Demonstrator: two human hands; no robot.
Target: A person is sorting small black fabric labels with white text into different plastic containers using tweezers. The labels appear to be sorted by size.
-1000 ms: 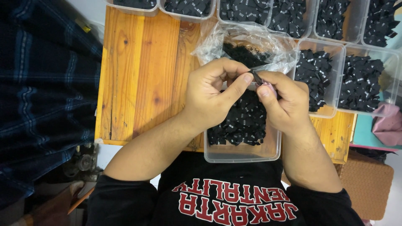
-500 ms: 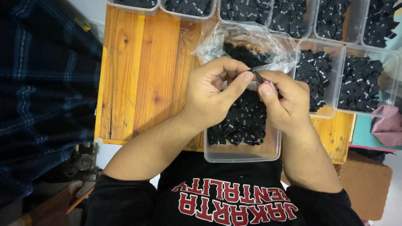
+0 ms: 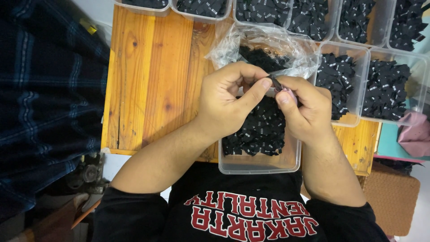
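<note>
My left hand (image 3: 230,101) and my right hand (image 3: 304,110) meet above a clear plastic tub (image 3: 257,163) full of small black fabric labels (image 3: 260,132). Between the thumbs and forefingers of both hands I pinch one small black label (image 3: 275,83), held edge-on. Just behind my hands lies a crumpled clear plastic bag (image 3: 268,45) with more black labels inside. The tub stands at the near edge of a wooden table (image 3: 152,80).
Several clear tubs of black labels line the far edge (image 3: 264,11) and the right side (image 3: 385,89). Dark plaid cloth (image 3: 45,98) hangs at the left. A pink cloth (image 3: 414,136) and a brown mat (image 3: 392,201) lie at the right.
My fingers have shifted slightly on the small black label; both hands stay in the same place over the tub.
</note>
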